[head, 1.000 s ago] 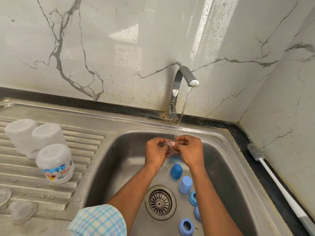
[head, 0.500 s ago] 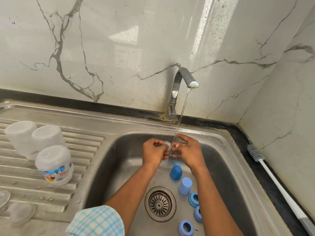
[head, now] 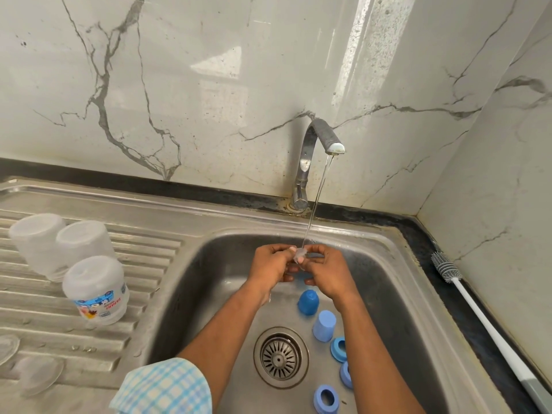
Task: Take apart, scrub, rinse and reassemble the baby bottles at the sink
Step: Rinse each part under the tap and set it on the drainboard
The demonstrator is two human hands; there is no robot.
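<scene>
Over the sink basin [head: 388, 282], my left hand [head: 270, 268] and my right hand [head: 328, 273] meet under the running water and pinch a small clear silicone teat [head: 299, 254] between their fingertips. Below them on the basin floor lie two blue caps [head: 308, 302] [head: 324, 325] and three blue collar rings [head: 339, 349] [head: 346, 374] [head: 326, 400]. Three clear bottle bodies stand upside down on the draining board at left: two plain ones [head: 35, 243] [head: 83, 243] and one with a printed label [head: 97, 289].
The tap [head: 310, 162] runs a thin stream into the basin. A drain strainer [head: 280, 357] sits in the basin floor. Two clear teats [head: 38, 373] [head: 7, 349] lie on the draining board's front left. A white-handled bottle brush [head: 466, 291] lies on the dark counter at right.
Both hands stay under the stream and work the teat between their fingers; the right hand's fingers, spread half a second ago, have closed in on it again.
</scene>
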